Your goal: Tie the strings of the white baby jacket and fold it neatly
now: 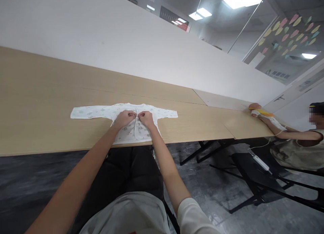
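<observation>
A small white baby shirt (131, 134) with a faint print lies flat on the wooden table, its sleeves spread out to both sides. Its front placket runs down the middle toward the table's near edge. My left hand (126, 118) pinches the cloth just left of the placket, fingers curled. Close beside it, my right hand (146, 119) pinches the placket's other side. The fingertips of both hands nearly meet at the upper chest. Any button between them is too small to make out.
The wooden table (45, 126) runs along a white wall (126, 52). At the far right, another person (298, 143) reaches toward a doll (263, 112) on the table. A black folding chair (258, 173) with a white power strip (260, 162) stands at right.
</observation>
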`<state>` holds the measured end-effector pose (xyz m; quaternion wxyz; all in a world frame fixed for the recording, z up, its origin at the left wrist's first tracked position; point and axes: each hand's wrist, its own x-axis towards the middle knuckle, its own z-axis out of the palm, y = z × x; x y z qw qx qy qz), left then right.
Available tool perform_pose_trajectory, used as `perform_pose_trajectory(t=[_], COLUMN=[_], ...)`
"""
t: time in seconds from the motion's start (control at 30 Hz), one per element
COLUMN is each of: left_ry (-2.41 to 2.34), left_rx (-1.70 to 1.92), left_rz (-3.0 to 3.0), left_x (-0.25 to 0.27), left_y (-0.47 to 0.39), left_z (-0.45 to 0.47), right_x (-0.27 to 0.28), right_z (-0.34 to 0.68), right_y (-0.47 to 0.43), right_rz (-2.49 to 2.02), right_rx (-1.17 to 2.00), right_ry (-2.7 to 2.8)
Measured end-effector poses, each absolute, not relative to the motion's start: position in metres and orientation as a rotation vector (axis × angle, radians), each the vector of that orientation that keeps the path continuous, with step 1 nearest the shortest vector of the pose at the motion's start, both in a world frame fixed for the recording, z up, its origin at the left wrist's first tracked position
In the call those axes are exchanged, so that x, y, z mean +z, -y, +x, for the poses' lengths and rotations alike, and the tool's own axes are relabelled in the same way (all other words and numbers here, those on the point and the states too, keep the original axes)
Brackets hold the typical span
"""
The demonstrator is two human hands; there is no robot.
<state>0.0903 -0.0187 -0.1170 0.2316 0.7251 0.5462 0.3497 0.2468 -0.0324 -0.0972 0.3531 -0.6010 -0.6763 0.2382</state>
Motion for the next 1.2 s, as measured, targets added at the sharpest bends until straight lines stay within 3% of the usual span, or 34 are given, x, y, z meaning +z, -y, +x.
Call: perform_pose_trajectory(t=[0.5,0.9,1.2], left_ry=[-1.472,-1.528,-1.629], left_rx=[0.952,0.887,0.842], left_rz=[2.022,2.051,2.087], left_x=[-0.118,-0.112,-0.101], left_y=[0.019,0.024,0.034], left_z=[0.091,0.09,0.093], right_x=[-0.103,-0.104,-0.096], right_z=[0.248,0.251,0.254], right_y=[0.026,0.03,0.035], right_rz=[-1.487,-1.609,-1.629], right_rx=[0.779,0.624,0.68], right_ry=[1.699,1.672,1.605])
